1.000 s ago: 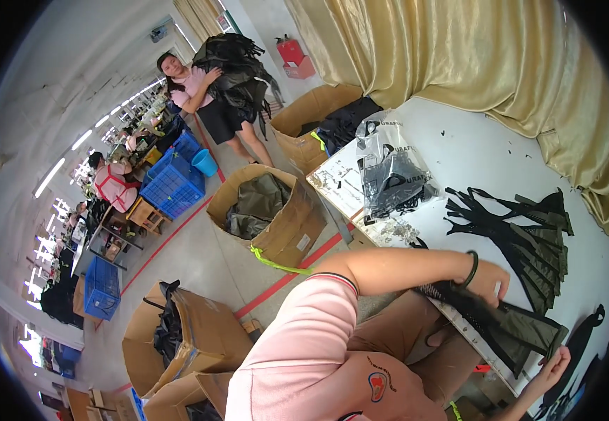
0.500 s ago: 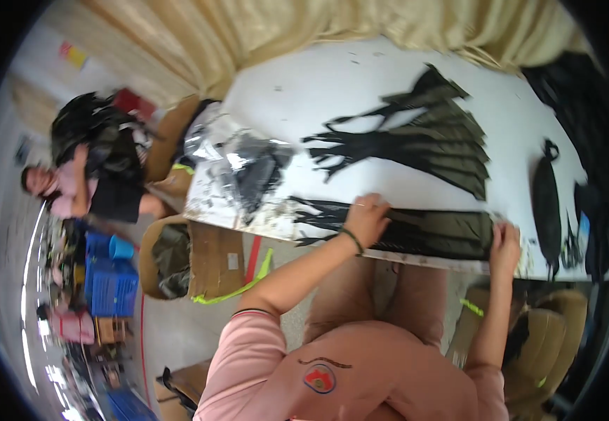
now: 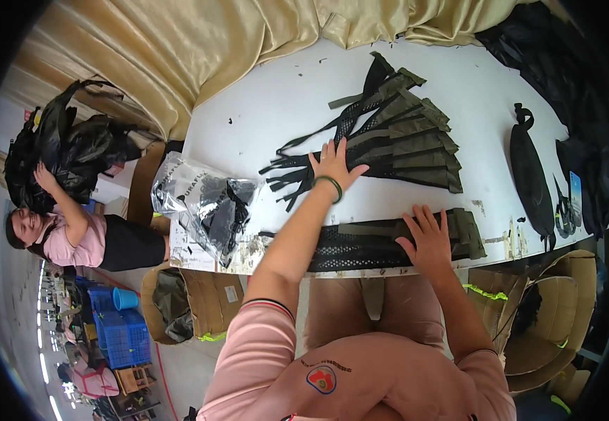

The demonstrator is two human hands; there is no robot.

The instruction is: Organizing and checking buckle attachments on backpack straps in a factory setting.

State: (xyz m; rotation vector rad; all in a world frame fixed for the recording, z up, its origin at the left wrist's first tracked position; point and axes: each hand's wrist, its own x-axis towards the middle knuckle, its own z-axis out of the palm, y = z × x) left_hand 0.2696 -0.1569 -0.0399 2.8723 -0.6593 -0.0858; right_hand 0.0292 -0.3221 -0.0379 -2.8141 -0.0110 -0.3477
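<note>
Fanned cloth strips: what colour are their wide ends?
Olive green wide ends, clearest in the head view.

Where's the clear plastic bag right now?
Head view: the clear plastic bag lies at the left end of the white table, left of the fanned dark fabric pieces.

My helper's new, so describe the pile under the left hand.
Find the white table. Near its middle, under the left hand, lies the black-and-olive pile. Its olive ends fan out, unlike the straighter stack under the right hand.
</note>
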